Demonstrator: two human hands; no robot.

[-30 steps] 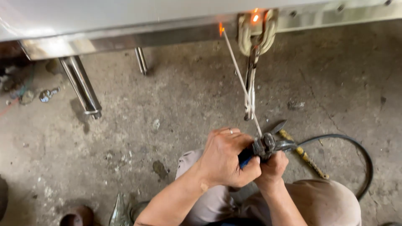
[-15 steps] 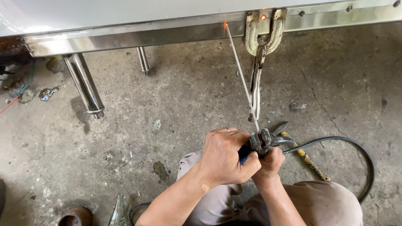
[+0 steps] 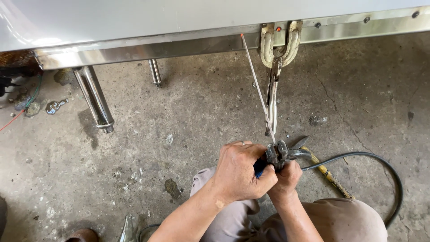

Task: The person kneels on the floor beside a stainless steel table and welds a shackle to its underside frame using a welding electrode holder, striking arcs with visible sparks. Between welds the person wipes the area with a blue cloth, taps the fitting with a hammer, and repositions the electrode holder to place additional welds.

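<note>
Steel everywhere: a polished stainless frame edge (image 3: pixel 179 45) ran across the far side, well ahead of both hands, standing on round steel legs (image 3: pixel 95 99) over a stained concrete floor (image 3: pixel 188 125).

Left hand (image 3: pixel 239 172) and right hand (image 3: pixel 283 175) were bunched together, touching, both wrapped round the electrode holder (image 3: pixel 280 154). Fingers (image 3: pixel 251 152) of the left were curled fully closed over the blue grip; the right was closed beneath and behind it, fingers mostly hidden, so I couldn't tell how it gripped.

Welding rod (image 3: pixel 256 85) was clamped in the holder and ran up and away from the fingers, long axis leaning slightly to the left, thin and straight. Its far tip (image 3: pixel 242 35) glowed orange right at the frame edge. Another small orange spot (image 3: pixel 278 29) showed just right of that, between the jaws of the locking clamp (image 3: pixel 277 54).

The clamp hung from the frame edge, handle pointing back toward the fingers, lower end just beside the rod near the holder.

Black cable (image 3: pixel 380 166) looped off to the right of the right hand and back round. A yellowish stick (image 3: pixel 329 175) lay on the floor just right of the holder.

Left hand sat marginally nearer the rod; both were about equally far from the tip.
</note>
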